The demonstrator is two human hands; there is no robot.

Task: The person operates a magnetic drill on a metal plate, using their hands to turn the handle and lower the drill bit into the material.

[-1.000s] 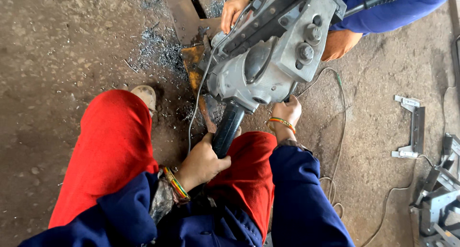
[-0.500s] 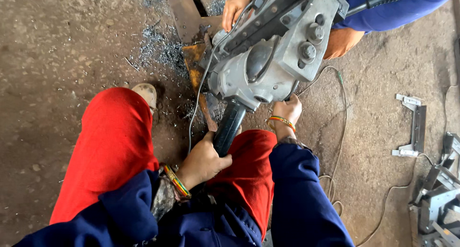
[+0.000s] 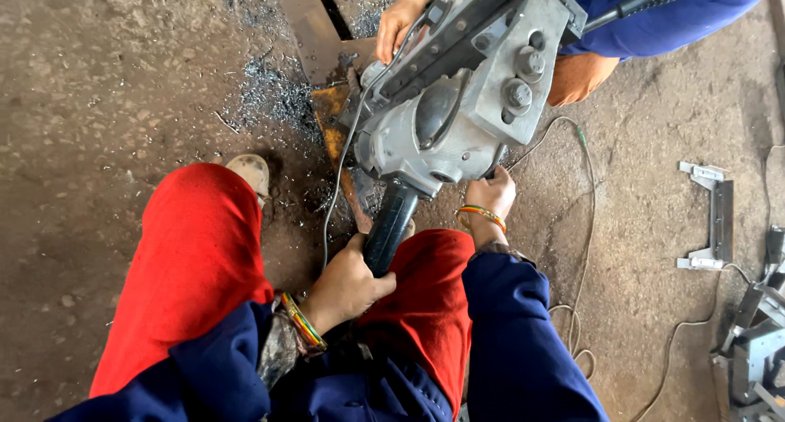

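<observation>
Concrete floor [image 3: 98,87], rough, carries metal shavings [image 3: 270,95]. Nearest, left hand [image 3: 347,285] is wrapped closed around black handle [image 3: 391,226] between red-clad knees. Right hand [image 3: 491,195], wrist bent up, presses under grey machine [image 3: 458,103]; its grip cannot be told. Beyond, another person's hand [image 3: 398,21] rests on the machine's far side.

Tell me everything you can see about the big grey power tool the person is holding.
The grey power tool has a rounded cast-metal body with a flat bolted plate on top and a black handle pointing down toward the person. It sits tilted over a rusty steel plate on the floor, amid metal shavings. The left hand grips the handle; the right hand touches the body's lower edge. Another person's hand rests at its far end.
</observation>
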